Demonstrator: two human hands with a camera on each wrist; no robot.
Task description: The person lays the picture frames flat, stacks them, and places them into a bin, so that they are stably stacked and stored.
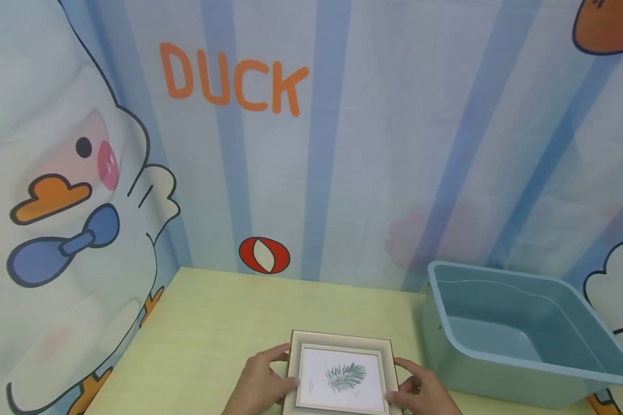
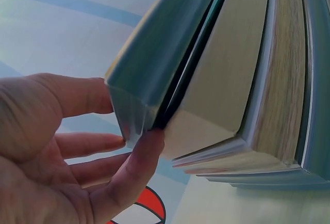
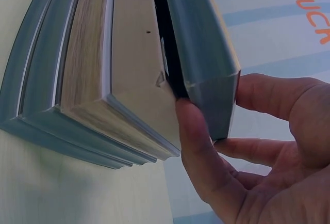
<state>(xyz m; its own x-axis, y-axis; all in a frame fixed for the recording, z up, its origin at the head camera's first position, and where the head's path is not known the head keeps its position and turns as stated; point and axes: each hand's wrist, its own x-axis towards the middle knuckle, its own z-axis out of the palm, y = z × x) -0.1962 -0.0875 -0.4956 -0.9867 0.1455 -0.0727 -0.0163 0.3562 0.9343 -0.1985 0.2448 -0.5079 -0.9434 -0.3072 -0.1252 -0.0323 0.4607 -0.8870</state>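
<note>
Both hands hold a picture frame with a pale border and a green leaf print, at the bottom middle of the head view. My left hand grips its left side, and my right hand grips its right side. In the left wrist view, the thumb and fingers pinch a corner of this top frame. A narrow dark gap parts it from a stack of more frames. From the right wrist, the opposite corner of the top frame is pinched likewise, beside the stacked frames.
A blue-green plastic tub stands on the right of the pale yellow-green table. Behind the table hangs a striped cloth with cartoon ducks and the word DUCK.
</note>
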